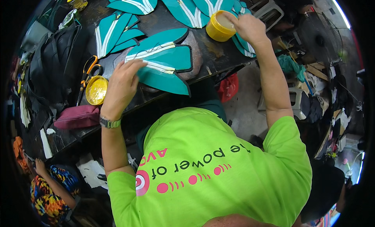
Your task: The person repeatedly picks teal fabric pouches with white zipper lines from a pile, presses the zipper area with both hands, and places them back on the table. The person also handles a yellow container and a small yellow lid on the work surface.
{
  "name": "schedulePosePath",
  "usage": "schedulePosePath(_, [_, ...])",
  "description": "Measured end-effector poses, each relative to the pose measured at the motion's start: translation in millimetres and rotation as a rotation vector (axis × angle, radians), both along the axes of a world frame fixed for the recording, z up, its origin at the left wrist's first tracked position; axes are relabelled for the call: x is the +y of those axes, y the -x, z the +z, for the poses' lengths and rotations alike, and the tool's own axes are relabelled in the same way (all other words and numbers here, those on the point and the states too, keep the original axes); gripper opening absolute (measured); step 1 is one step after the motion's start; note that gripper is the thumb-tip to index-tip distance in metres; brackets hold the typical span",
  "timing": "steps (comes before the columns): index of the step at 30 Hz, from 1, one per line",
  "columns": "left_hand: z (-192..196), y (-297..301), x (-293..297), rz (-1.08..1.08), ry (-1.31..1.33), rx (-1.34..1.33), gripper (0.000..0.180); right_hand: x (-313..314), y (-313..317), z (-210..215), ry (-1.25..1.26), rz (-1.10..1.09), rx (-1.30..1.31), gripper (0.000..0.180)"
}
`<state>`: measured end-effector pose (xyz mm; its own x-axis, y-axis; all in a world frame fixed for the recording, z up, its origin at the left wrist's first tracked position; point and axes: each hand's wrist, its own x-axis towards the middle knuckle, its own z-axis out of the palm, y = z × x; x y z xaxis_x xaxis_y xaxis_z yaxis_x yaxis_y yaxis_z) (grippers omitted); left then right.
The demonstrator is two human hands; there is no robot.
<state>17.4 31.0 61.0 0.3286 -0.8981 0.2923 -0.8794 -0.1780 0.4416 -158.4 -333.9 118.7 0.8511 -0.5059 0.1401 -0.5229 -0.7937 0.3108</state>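
A teal fabric piece (pixel 164 80) with black edging and two white strips lies over a greyish stone slab (pixel 196 55) on the dark table. At its left end my left hand (pixel 122 84) grips the edge, its fingers close together on a white strip. Off to the right, a yellow tub (pixel 218 32) of pale paste stands on the table. My right hand (pixel 250 29) is over its rim, index finger stretched down into the tub; the fingertip is hard to make out. Beside my left wrist lies a yellow lid (pixel 96 90) smeared with paste.
Orange-handled scissors (pixel 90 69) and a maroon pouch (pixel 77 117) lie left of the lid, near a black bag (pixel 56 68). Several more teal pieces (pixel 134 3) cover the table's far side. A fan (pixel 320 40) stands at right; another person's arm (pixel 54 184) shows lower left.
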Motion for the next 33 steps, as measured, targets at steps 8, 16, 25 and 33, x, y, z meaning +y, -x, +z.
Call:
schedulePosePath(8, [-47.6,9.7,-65.8,0.228,-0.186,-0.317,0.051,63.5,1.0,-28.3,-0.754,0.319,0.021,0.047])
schedulePosePath(16, [-64.4,-2.5,-54.4,0.151,-0.124,-0.294,0.049,109.9,-35.0,-117.1,-0.444,0.528,-0.119,0.069])
schedulePosePath(25, [-62.7,-1.3,-55.6,0.172,-0.138,-0.345,0.050,124.3,-13.5,-97.6,-0.455,0.686,0.031,0.072])
schedulePosePath(33, [-56.2,-6.3,-49.3,0.125,-0.154,-0.305,0.053,103.8,-5.2,-87.1,-0.486,0.650,-0.203,0.060])
